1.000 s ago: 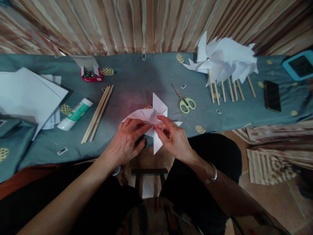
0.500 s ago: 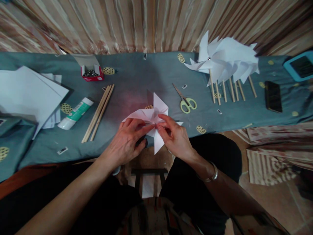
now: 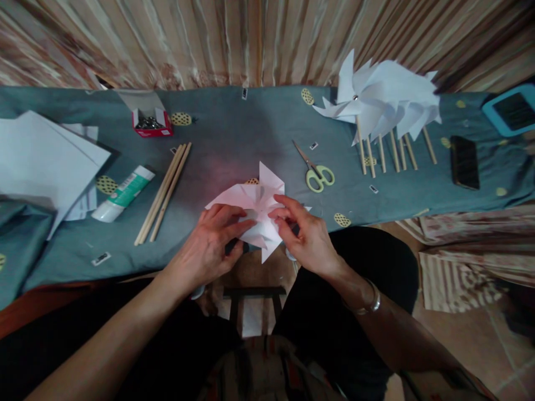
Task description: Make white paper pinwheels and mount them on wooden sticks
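A white paper pinwheel (image 3: 262, 195) with folded blades lies at the table's front edge, partly over it. My left hand (image 3: 217, 231) grips its left side, fingers on top and thumb low by the edge. At the right of its middle is my right hand (image 3: 303, 231), its thumb and fingers curved and a little apart, close over the paper. Whether these fingertips touch the paper is hard to tell. Green-handled scissors (image 3: 314, 171) lie to the right of the pinwheel. Several wooden sticks (image 3: 165, 195) lie to its left.
Finished white pinwheels on sticks (image 3: 384, 100) are lined up at the back right, near a phone (image 3: 465, 162) and a blue-framed tablet (image 3: 514, 111). On the left are a glue stick (image 3: 124, 194), a red box of metal pins (image 3: 152, 127) and white paper sheets (image 3: 45, 156).
My fingertips have drawn apart from the pinwheel's middle, left hand to the left and right hand to the right. More of the centre and lower blades shows. The view has shifted slightly.
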Demonstrator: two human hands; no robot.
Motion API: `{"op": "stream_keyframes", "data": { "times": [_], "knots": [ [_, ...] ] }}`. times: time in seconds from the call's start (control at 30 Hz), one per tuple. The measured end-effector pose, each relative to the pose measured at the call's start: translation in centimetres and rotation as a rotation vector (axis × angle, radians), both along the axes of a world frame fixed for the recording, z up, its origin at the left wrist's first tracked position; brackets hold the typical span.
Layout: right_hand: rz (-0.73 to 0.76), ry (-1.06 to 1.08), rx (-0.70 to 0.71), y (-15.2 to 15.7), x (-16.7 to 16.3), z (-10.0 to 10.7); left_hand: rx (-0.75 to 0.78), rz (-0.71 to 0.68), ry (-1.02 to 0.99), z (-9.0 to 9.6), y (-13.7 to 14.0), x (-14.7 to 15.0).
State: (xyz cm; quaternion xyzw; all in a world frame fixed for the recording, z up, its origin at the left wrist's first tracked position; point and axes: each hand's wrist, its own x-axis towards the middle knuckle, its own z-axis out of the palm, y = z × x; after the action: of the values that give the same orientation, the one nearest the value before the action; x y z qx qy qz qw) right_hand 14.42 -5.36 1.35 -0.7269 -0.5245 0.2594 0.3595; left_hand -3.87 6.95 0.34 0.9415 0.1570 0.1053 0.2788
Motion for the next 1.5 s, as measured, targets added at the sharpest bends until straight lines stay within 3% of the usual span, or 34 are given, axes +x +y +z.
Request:
{"op": "stream_keyframes", "data": {
  "times": [0.17, 0.37, 0.7, 1.0, 1.3, 1.5],
  "knots": [
    [0.238, -0.164, 0.080, -1.4, 0.1, 0.4, 0.016, 0.000, 0.002, 0.0, -0.1, 0.0],
    [0.223, -0.238, 0.073, -2.1, 0.7, 0.0, 0.046, 0.017, 0.003, -0.1, -0.4, 0.3],
    [0.406, -0.458, 0.086, -2.5, -0.4, -1.4, 0.082, 0.011, 0.038, 0.0, -0.2, 1.5],
    [0.248, -0.421, 0.210, -3.1, -0.2, -1.8, 0.115, 0.002, 0.042, 0.0, -0.3, 1.8],
    [-0.029, -0.013, 0.036, -2.2, 0.0, -1.0, 0.117, -0.014, 0.053, 0.2, -0.3, 1.8],
    [-0.076, 0.012, 0.020, -0.8, 0.4, -0.5, 0.134, -0.002, 0.049, 0.1, -0.5, 1.5]
  ]
}}
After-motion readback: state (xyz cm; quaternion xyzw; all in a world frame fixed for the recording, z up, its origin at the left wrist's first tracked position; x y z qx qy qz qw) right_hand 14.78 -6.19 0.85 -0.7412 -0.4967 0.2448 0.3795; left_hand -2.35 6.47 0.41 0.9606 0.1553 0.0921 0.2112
